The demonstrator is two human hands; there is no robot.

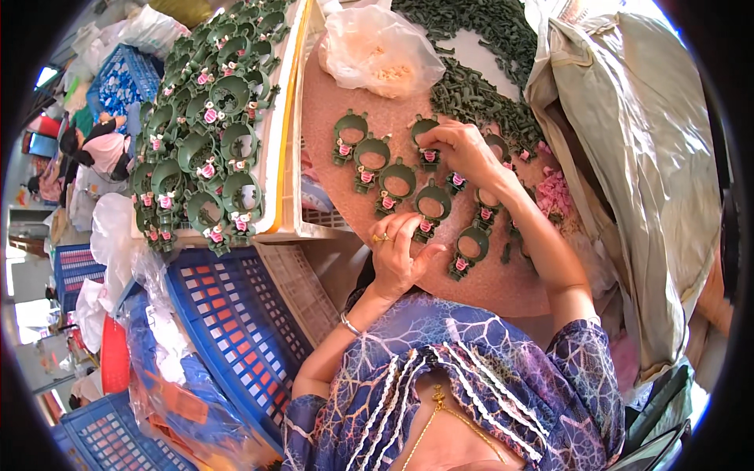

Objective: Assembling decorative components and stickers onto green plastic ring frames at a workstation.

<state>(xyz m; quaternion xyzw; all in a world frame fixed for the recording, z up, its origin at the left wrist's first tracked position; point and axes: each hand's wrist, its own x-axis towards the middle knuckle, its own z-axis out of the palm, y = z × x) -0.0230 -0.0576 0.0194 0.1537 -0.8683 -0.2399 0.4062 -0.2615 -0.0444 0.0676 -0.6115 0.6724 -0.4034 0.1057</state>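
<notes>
- A green ring-shaped plastic piece with a pink insert (pixel 428 157) is lying on the round brown desk (pixel 503 282), at the upper end of a row of like pieces.
- The right hand (pixel 463 149) is pressing down on that piece, its grip pinching closed around the pink insert with the fingertips.
- The left hand (pixel 397 251) is hovering just beside another green ring piece (pixel 428 228) lower down the desk; its fingers are curling inward, but I cannot tell whether the grip is holding anything.
- More green ring pieces (pixel 369 157) are lying in loose rows between and around both hands.
- A heap of small dark green parts (pixel 471 86) is sitting beyond them, near a clear bag (pixel 377 47).
- A white tray (pixel 283 157) to the left is carrying many finished green rings (pixel 212 149).
- Blue crates (pixel 228 314) are standing below the tray.
</notes>
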